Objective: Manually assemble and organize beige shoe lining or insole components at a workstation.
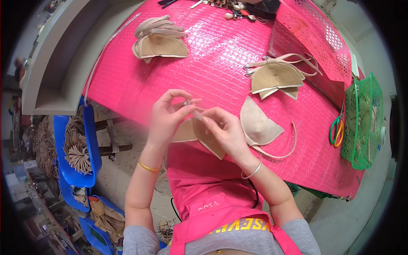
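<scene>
Pinching pale strip (197, 115): left fingers (183, 112), right fingers (211, 124) | blue bin (94, 146): beige bundle (80, 161) (fanned out)

On the desk (212, 55), a cup stack (159, 44) lies at the far left, a second stack (277, 79) to its right; a single cup (258, 126) lies before the latter, scissors (340, 120) just left of a basket (358, 111).

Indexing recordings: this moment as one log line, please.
left hand: pinching small silver metal piece | right hand: pinching pale flat strap | below: tan curved fabric cups
</scene>
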### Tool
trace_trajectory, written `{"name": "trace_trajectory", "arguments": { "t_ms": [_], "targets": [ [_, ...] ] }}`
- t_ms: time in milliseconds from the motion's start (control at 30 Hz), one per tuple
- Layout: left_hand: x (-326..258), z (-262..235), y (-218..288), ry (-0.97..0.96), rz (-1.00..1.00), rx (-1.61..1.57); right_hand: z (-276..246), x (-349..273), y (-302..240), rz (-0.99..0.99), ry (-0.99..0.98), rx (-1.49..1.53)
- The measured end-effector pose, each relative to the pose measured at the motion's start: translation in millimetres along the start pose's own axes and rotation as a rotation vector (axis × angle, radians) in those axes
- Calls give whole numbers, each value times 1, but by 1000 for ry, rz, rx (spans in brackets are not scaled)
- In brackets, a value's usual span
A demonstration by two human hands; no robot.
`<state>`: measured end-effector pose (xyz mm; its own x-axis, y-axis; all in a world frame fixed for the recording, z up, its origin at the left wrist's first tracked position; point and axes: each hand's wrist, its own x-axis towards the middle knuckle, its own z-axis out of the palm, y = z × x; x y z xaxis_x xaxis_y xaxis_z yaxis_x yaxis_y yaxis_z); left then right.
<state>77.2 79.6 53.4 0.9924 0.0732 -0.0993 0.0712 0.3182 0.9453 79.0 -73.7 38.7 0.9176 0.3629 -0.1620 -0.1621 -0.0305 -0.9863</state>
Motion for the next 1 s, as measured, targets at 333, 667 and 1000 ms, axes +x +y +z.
{"name": "trace_trajectory", "arguments": {
  "t_ms": [333, 667, 1000],
  "targets": [
    [-6, -16, 2, -79, -132, -66, 14, 2, -15, 44, 45, 168],
    [-9, -20, 8, -123, 7, 241, 10, 1, -6, 6, -3, 12],
    [-8, -5, 12, 80, -61, 102, 21, 2, -14, -42, 26, 188]
  ]
}}
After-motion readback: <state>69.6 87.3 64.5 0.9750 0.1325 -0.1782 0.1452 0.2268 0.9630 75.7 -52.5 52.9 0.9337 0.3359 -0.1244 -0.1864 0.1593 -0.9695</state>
